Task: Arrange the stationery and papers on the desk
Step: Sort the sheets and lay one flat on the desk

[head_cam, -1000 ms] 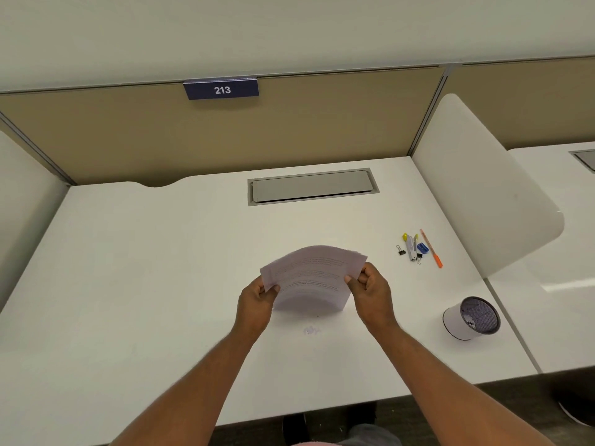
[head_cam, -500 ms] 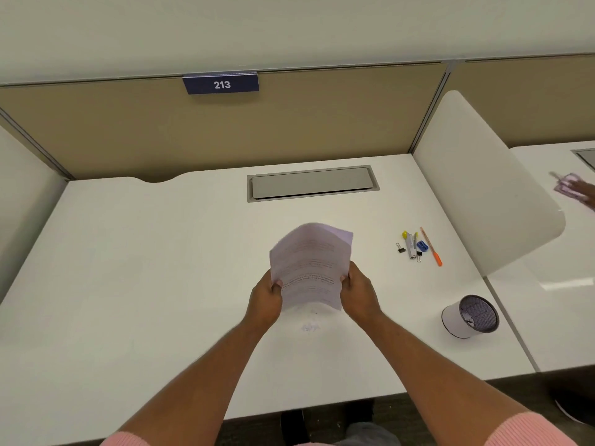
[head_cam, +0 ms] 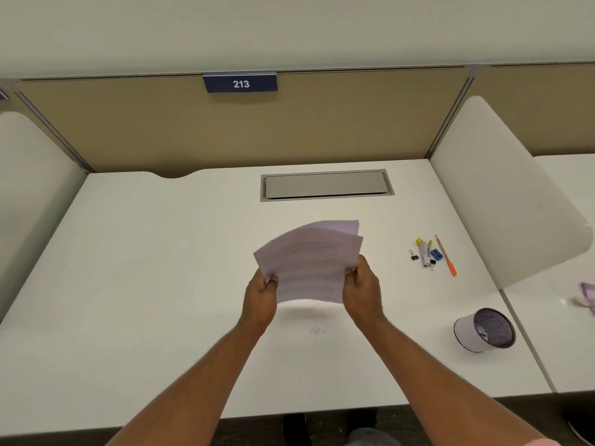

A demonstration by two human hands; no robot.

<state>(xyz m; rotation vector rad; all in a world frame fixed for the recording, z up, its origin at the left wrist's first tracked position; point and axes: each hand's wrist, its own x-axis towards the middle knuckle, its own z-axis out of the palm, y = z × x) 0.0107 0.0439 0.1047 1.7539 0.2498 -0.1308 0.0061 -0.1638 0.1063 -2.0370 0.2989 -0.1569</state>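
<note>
A stack of printed white papers (head_cam: 310,262) is held up above the middle of the white desk (head_cam: 145,284), its sheets fanned slightly at the top right. My left hand (head_cam: 260,300) grips the stack's lower left edge and my right hand (head_cam: 362,292) grips its lower right edge. To the right lies a small cluster of stationery: an orange pen (head_cam: 446,255), a blue sharpener (head_cam: 436,254), a yellow-capped pen (head_cam: 421,251) and black binder clips (head_cam: 414,255). A mesh pen cup (head_cam: 486,329) lies on its side near the desk's right front corner.
A grey cable hatch (head_cam: 325,185) is set into the desk's far side. White divider panels stand at the right (head_cam: 502,194) and left (head_cam: 32,188). A tan partition with a "213" sign (head_cam: 240,83) closes the back. A faint mark (head_cam: 318,331) shows on the desk below the papers.
The papers have tilted from nearly upright to leaning right and fanned out wider. Both hands have kept their grip and spread slightly apart.
</note>
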